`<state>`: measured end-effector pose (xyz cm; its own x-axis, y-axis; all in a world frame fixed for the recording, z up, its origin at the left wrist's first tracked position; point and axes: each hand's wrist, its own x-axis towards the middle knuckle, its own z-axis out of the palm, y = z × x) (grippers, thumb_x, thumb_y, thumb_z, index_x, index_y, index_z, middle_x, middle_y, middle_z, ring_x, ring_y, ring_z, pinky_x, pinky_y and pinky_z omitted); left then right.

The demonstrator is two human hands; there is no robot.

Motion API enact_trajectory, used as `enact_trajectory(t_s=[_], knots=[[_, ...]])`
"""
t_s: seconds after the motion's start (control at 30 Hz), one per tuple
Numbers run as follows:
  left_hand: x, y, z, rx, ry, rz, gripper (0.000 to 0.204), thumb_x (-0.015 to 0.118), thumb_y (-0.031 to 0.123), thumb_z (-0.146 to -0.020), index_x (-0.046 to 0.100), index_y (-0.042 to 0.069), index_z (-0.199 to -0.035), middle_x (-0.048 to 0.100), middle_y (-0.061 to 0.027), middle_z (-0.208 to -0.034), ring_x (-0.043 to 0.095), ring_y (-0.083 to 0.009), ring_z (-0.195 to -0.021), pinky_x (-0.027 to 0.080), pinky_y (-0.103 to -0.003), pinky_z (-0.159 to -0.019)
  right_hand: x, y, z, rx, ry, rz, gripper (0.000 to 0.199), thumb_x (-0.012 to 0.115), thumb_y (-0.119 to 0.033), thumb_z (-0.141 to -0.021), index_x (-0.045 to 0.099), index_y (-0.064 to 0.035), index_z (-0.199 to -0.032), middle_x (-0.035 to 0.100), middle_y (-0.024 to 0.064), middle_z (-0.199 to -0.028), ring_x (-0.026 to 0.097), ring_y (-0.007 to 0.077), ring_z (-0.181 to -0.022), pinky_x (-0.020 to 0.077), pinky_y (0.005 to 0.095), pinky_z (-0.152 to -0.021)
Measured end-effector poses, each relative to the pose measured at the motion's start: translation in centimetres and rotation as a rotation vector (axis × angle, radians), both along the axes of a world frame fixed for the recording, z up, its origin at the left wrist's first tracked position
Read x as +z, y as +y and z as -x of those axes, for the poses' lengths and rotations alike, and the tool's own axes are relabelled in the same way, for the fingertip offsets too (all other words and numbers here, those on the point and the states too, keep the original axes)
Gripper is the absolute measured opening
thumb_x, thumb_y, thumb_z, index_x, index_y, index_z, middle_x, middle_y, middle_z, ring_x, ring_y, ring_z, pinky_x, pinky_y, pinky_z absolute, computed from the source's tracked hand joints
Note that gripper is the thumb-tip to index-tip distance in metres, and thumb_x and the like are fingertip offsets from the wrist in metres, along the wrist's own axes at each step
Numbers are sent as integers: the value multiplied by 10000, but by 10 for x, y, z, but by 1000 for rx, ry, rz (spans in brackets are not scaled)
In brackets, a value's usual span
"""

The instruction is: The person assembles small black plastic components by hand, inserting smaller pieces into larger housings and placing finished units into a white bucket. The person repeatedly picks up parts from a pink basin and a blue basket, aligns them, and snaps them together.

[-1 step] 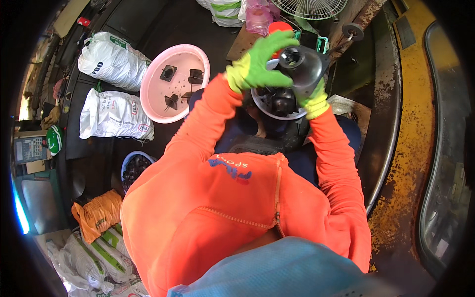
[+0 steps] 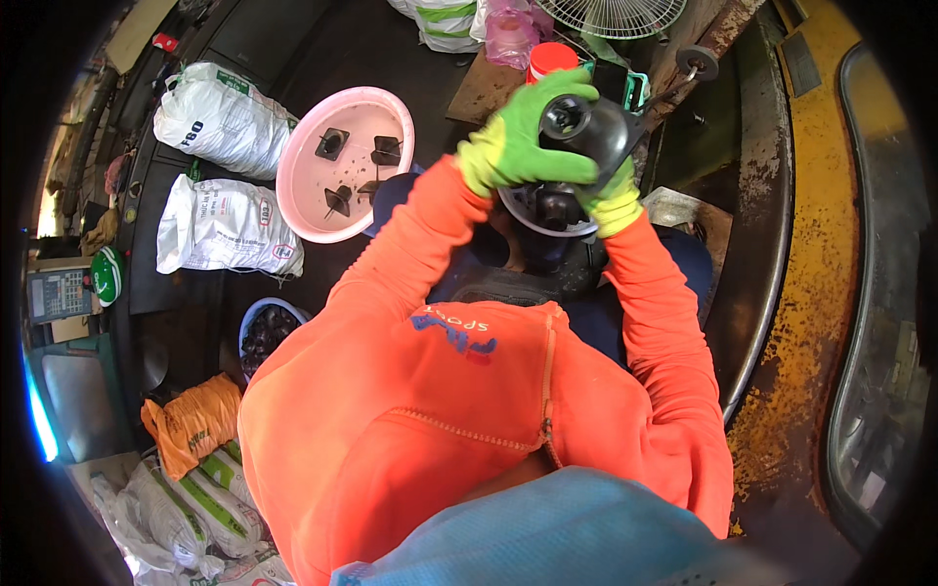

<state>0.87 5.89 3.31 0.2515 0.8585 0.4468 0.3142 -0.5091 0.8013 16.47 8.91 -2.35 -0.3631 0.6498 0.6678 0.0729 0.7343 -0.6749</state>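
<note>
Nothing has shifted between the two frames: they are the same instant, so both gloved hands sit exactly where they did, raised in front of the chest with the dark part between them. That sameness suggests a hold or a fitting grip rather than a carry.

Largest in view is the person's orange long-sleeved top, filling the lower middle. To the right runs a rusty yellow metal edge. On the dark floor to the left lie white sacks, and just right of them a pink basin holding several small black pieces. Lower left, a smaller bowl of dark bits sits near an orange bag.

The left hand, in a green glove, is curled closed over the top of a round black metal part, fingers wrapped across it. The right hand, also gloved green, is below and behind that part; it seems to grip it from underneath, though how far its fingers close is hidden. Directly under both hands sits a white-rimmed bowl with dark contents.
</note>
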Motion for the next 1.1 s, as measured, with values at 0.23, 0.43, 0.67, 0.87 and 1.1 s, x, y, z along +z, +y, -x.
enact_trajectory(t_s=[0.23,0.43,0.67,0.87,1.1], knots=[[-31,8,-19,72,-358,-116,417,848,145,-645,651,20,-991,672,-123,-1088,652,-201,-944,519,-322,-843,16,-2,3,-1,-58,-62,365,708,-143,-749,586,-20,-1071,643,92,-998,640,237,-892,518,343,-771],[-9,9,-10,-76,-303,-118,400,840,126,-655,650,22,-991,671,-129,-1105,646,-189,-973,515,-325,-864,14,-6,-6,158,-121,117,515,771,-163,-682,570,-79,-1148,608,93,-1085,595,271,-992,494,355,-817],[2,10,2,-368,-250,-4,386,823,120,-659,651,17,-988,666,-145,-1118,632,-216,-1024,495,-347,-908,2,-9,-18,463,-44,493,585,765,-77,-766,487,-45,-1281,567,77,-1227,563,193,-1100,480,326,-916],[10,14,10,-676,-213,140,397,817,141,-659,648,10,-993,654,-139,-1144,615,-221,-1053,477,-360,-932,2,-16,-21,556,-57,563,551,740,-99,-798,502,-66,-1294,581,58,-1200,560,159,-1100,469,308,-939],[-1,-5,-21,38,-311,-34,384,792,97,-724,626,19,-1061,616,-136,-1217,575,-208,-1126,457,-332,-959,1,-9,2,351,531,566,425,593,-208,-901,500,-16,-1269,604,98,-1167,608,202,-1040,501,325,-889]])
